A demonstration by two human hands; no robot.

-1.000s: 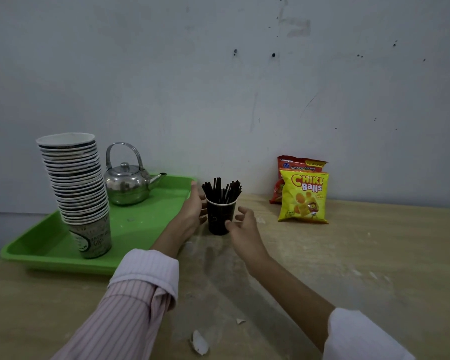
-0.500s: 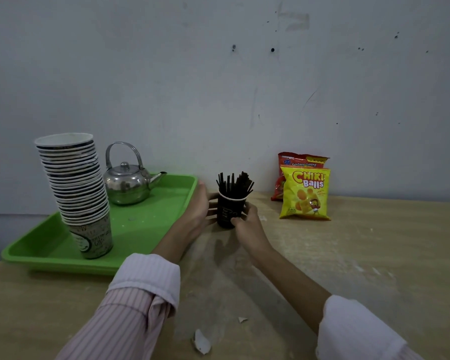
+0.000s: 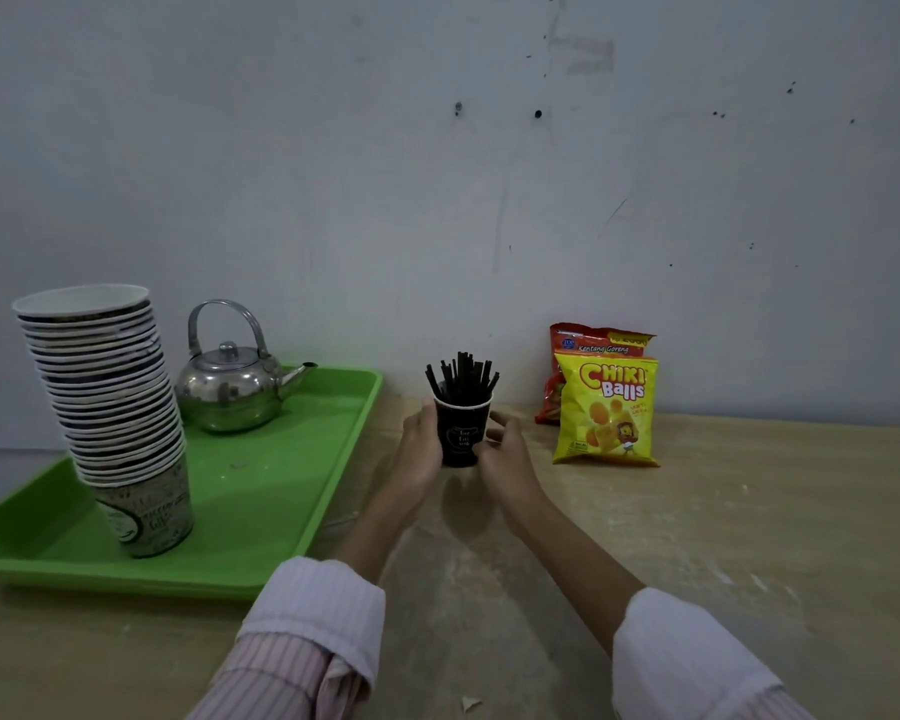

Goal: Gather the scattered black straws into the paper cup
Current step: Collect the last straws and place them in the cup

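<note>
Both hands (image 3: 422, 449) clasp paper cup (image 3: 459, 433) — tray edge (image 3: 354, 449) just left.

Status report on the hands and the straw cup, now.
Left hand and right hand clasp the paper cup. Black straws upright inside, none loose in view. Nothing in the way.

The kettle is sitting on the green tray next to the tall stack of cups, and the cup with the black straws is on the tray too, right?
Not quite. The kettle and the stack of cups are on the green tray, but the cup with the black straws stands on the wooden table beside the tray, between both hands. The head view shows this.
</note>
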